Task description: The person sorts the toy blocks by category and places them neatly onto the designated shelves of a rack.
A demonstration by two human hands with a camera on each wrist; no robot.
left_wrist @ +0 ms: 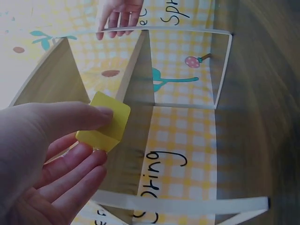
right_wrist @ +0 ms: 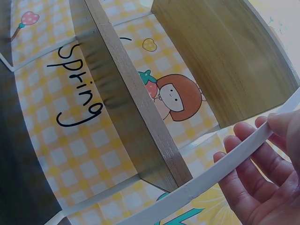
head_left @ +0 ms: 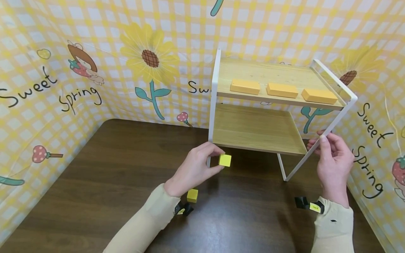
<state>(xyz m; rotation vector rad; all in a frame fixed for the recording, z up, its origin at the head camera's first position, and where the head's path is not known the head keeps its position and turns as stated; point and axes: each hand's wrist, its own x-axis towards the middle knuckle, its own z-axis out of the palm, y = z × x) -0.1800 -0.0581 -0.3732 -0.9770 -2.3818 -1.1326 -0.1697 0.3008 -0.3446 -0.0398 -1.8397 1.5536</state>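
Between thumb and fingers, the left hand [head_left: 196, 168] pinches a yellow cube [head_left: 225, 160] in front of the lower left corner of a two-tier shelf [head_left: 259, 128]. The left wrist view shows this cube [left_wrist: 105, 121] with the thumb across its face. The right hand [head_left: 335, 160] grips the shelf's white right frame [head_left: 335, 121], thumb in front and fingers behind; the right wrist view shows that frame [right_wrist: 201, 183] too. Three orange blocks [head_left: 245, 86] lie in a row along the front of the upper board.
A second yellow cube [head_left: 192, 195] rests on the dark wooden table [head_left: 126, 168], close to the left wrist. Checked cloth [head_left: 177, 45] with flower prints hangs behind and on both sides of the table.
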